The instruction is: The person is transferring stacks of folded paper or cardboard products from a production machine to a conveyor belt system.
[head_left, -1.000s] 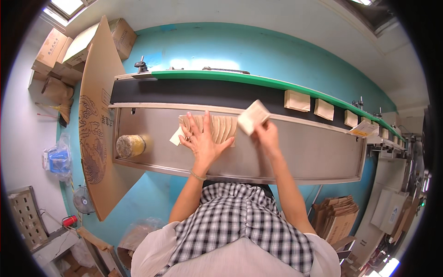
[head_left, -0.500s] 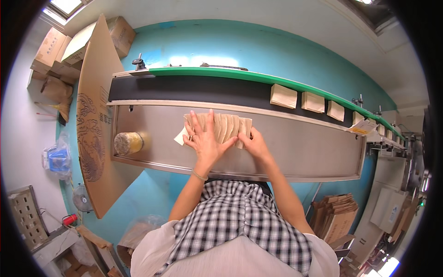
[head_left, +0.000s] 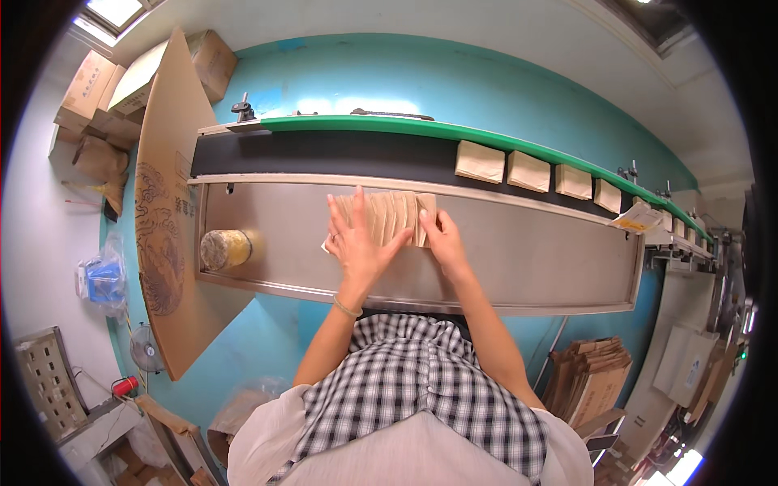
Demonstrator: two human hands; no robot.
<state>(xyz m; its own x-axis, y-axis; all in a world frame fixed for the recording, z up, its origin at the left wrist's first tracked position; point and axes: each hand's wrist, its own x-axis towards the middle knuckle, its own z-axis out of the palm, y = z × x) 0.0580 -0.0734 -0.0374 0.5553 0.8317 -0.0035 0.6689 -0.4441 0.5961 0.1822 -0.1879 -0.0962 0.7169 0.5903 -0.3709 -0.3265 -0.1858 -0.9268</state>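
A row of beige folded-paper packs (head_left: 391,217), like stacks of napkins, stands on edge on the steel tray (head_left: 519,251) in front of me. My left hand (head_left: 356,243) spreads over the row's left part, its long fingers at the far side and its thumb against the near face. At the right end, my right hand (head_left: 442,241) grips the last pack between thumb and fingers. That pack tilts slightly apart from the others. A pale corner shows under my left hand; the rest of it is hidden.
Beyond the tray runs a black conveyor belt (head_left: 324,155) with a green rail (head_left: 348,124), carrying several more packs (head_left: 528,172) at the right. A yellowish roll (head_left: 225,249) lies at the tray's left end, beside a tall cardboard sheet (head_left: 174,211). Flattened cartons (head_left: 587,377) stand below right.
The packs on the belt have shifted left. The row between my hands sits straighter and a little further left. My right hand has moved up along the end pack.
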